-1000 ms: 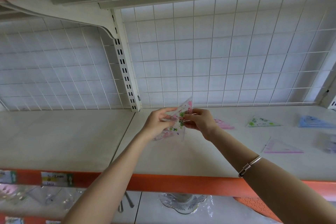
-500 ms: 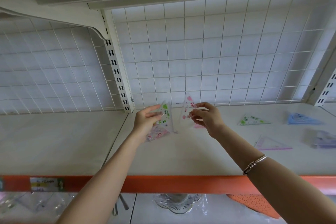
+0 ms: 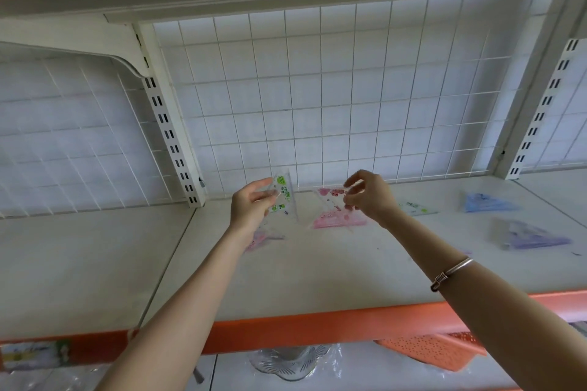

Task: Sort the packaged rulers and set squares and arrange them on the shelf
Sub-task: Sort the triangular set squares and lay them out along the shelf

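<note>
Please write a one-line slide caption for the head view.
Left hand holds a green-printed clear plastic set square, right hand pinches a pink-printed set square above the white shelf.

Shop, slotted shelving (image 3: 165, 124), wire-grid back (image 3: 333, 98), price label (image 3: 35, 354)

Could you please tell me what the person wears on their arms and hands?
No sleeves or gloves show: the left hand and right hand and both forearms are bare. A thin silver bangle with a coiled wire section sits on the right wrist.
</note>
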`<state>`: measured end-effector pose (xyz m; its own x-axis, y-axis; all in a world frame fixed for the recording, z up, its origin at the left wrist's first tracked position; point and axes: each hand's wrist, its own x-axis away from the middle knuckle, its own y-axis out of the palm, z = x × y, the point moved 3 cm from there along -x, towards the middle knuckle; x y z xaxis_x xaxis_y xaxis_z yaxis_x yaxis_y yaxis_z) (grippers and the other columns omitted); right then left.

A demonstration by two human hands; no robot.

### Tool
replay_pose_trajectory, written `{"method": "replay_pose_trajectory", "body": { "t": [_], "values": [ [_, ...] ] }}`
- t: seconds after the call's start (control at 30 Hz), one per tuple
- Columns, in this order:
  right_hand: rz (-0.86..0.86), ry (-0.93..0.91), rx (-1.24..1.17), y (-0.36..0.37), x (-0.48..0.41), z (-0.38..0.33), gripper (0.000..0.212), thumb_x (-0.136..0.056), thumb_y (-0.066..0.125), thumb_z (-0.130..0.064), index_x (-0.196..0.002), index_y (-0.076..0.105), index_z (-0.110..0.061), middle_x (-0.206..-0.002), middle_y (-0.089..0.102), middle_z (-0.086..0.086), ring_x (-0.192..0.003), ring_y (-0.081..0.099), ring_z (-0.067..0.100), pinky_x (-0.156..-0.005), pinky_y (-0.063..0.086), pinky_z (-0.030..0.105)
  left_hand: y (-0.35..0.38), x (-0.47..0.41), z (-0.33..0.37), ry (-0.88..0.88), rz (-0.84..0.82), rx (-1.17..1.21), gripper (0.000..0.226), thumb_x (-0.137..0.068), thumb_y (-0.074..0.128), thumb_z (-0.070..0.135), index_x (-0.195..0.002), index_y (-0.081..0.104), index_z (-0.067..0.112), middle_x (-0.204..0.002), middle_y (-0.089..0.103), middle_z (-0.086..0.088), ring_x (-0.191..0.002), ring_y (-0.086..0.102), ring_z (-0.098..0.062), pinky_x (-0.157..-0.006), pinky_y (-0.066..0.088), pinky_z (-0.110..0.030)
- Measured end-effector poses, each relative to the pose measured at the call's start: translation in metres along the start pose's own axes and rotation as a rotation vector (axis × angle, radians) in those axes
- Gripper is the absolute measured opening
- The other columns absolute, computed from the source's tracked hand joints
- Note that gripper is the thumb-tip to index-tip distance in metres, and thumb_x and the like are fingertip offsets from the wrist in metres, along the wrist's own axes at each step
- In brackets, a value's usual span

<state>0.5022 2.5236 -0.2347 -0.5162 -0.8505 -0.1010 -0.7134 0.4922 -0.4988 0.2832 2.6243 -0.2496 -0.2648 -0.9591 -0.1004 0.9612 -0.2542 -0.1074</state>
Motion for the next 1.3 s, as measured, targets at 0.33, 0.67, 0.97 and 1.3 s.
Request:
{"method": "replay_pose_trajectory", "body": {
  "t": [0.33, 0.67, 0.97, 1.3],
  "values": [
    [-0.139, -0.137, 0.311, 0.006, -0.025, -0.002, 0.019, -0.076, 0.068, 0.005, -0.092, 0.068, -0.004, -0.088, 0.066, 0.008, -0.064, 0.059, 0.013, -0.048, 0.046, 0.012, 0.016, 0.002, 0.0, -0.047, -0.02, -0.002, 0.037, -0.085, 0.068, 0.004, -0.121, 0.063, 0.015, -0.098, 0.069, -0.006, -0.071, 0.06, -0.008, -0.06, 0.044, -0.016],
    [-0.353, -0.201, 0.362, 0.032, -0.041, -0.006, 0.026, -0.077, 0.059, 0.009, -0.092, 0.072, -0.009, -0.096, 0.071, 0.008, -0.074, 0.061, 0.006, -0.063, 0.049, 0.011, 0.015, -0.002, -0.001, -0.068, -0.029, -0.029, 0.038, -0.084, 0.07, 0.004, -0.121, 0.063, 0.013, -0.097, 0.07, -0.005, -0.068, 0.06, -0.007, -0.06, 0.044, -0.016],
    [-0.312, -0.209, 0.459, 0.04, -0.038, 0.01, 0.037, -0.083, 0.052, 0.007, -0.105, 0.072, -0.013, -0.114, 0.068, 0.005, -0.103, 0.061, 0.015, -0.079, 0.039, 0.014, 0.026, -0.004, -0.005, -0.072, -0.063, -0.03, 0.037, -0.085, 0.068, 0.002, -0.119, 0.063, 0.016, -0.091, 0.07, 0.002, -0.07, 0.061, -0.007, -0.06, 0.045, -0.014],
    [-0.274, -0.083, -0.068, 0.021, -0.028, 0.0, 0.019, -0.094, 0.054, -0.014, -0.099, 0.07, -0.003, -0.09, 0.069, 0.007, -0.074, 0.06, 0.013, -0.063, 0.048, 0.017, 0.057, 0.001, 0.002, -0.064, -0.107, 0.002, 0.038, -0.082, 0.072, 0.004, -0.116, 0.064, 0.02, -0.093, 0.071, 0.0, -0.076, 0.064, -0.008, -0.064, 0.047, -0.018]
  ]
}}
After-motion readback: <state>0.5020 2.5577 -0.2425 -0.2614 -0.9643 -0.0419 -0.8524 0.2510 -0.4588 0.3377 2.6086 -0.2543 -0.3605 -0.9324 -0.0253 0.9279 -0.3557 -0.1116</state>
